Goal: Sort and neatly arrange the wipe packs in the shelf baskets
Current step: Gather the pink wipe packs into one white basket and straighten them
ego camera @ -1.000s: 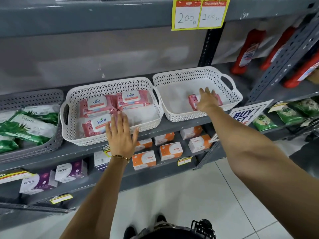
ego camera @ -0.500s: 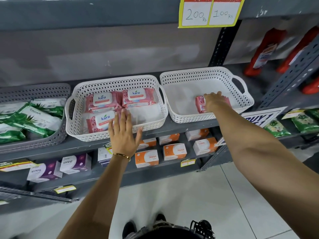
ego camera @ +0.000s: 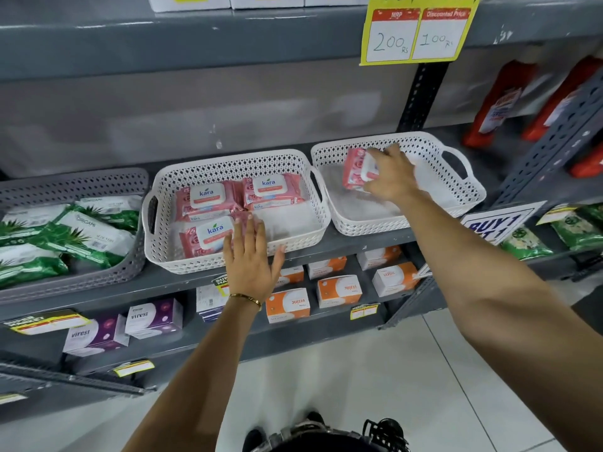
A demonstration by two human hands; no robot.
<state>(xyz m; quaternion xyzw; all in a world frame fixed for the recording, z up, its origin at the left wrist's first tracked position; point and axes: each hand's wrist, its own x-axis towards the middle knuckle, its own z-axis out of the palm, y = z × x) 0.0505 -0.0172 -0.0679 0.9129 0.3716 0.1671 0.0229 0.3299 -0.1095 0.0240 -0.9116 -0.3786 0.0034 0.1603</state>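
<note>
Right hand (ego camera: pixel 390 177) now lifting pink pack (ego camera: pixel 354 169), left hand (ego camera: pixel 249 259) flat

The grey shelf (ego camera: pixel 359 238) carries three baskets side by side: a grey basket (ego camera: pixel 98 275) far left of the holding hand (ego camera: pixel 390 177), a white basket (ego camera: pixel 228 259) just left of it, and a second white basket (ego camera: pixel 456 187) right under that grip. Red bottles (ego camera: pixel 499 102) stand to the grip's right. On the lower shelf (ego camera: pixel 195 340), below the grip, sit orange boxes (ego camera: pixel 339 290) and, further left, purple boxes (ego camera: pixel 153 316)
</note>
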